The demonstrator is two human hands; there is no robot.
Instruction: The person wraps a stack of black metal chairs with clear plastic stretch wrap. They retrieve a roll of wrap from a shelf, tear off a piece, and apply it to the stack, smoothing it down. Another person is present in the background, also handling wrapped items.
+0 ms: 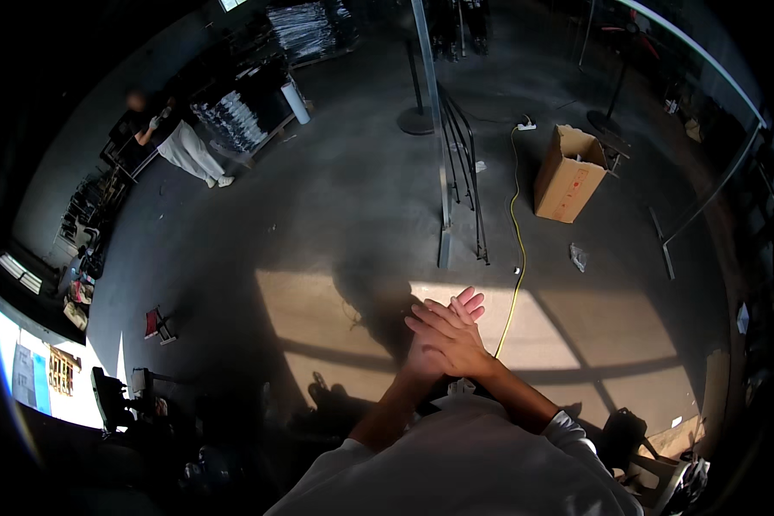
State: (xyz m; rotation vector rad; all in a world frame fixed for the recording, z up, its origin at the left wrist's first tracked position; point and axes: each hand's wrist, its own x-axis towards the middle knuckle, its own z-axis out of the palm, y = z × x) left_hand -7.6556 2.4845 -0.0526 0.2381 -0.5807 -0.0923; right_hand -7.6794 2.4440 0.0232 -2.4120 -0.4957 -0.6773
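My left hand (424,358) and my right hand (457,346) meet in front of my body, crossed over each other. The right hand lies across the left, its fingers stretched toward the upper left. From beneath it, the left fingers stick out toward the upper right, also extended. Part of the left palm is hidden under the right hand. No object shows in either hand. Beyond the hands, a yellow cable (514,297) runs along the floor.
An open cardboard box (568,185) stands on the floor ahead right. Near it rise a metal post (436,129) and leaning black rods (469,172). A small red folding stool (156,325) is at left. At far left a person (185,146) stands beside wrapped pallet goods (232,120).
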